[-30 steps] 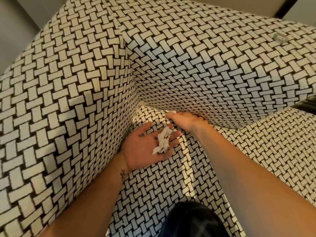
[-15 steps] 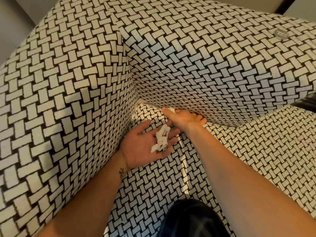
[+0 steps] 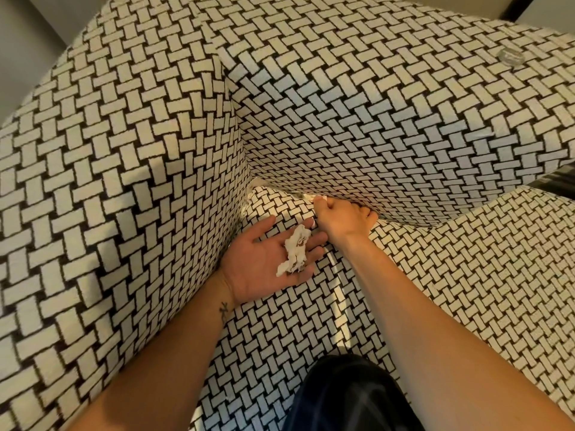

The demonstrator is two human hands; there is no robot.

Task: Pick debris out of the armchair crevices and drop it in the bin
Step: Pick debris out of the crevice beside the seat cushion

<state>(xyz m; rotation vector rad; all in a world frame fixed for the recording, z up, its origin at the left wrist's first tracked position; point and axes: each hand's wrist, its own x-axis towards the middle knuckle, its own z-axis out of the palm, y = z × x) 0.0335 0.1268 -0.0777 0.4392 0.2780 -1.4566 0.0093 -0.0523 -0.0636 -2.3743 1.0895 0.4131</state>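
1. Left hand [image 3: 261,265] is kept spread, palm-up, over the seat cushion [image 3: 466,275], with crumpled paper debris [image 3: 295,253] laid across its fingers.
2. Right hand [image 3: 342,217] is curled at the crevice [image 3: 277,186] under the backrest [image 3: 373,135]; whether anything's pinched can't be told.

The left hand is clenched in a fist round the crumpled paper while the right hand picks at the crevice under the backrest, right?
Not quite. The head view shows the left hand open, palm up, the paper lying loose on its fingers. The rest holds: the right hand picks at the crevice under the backrest.
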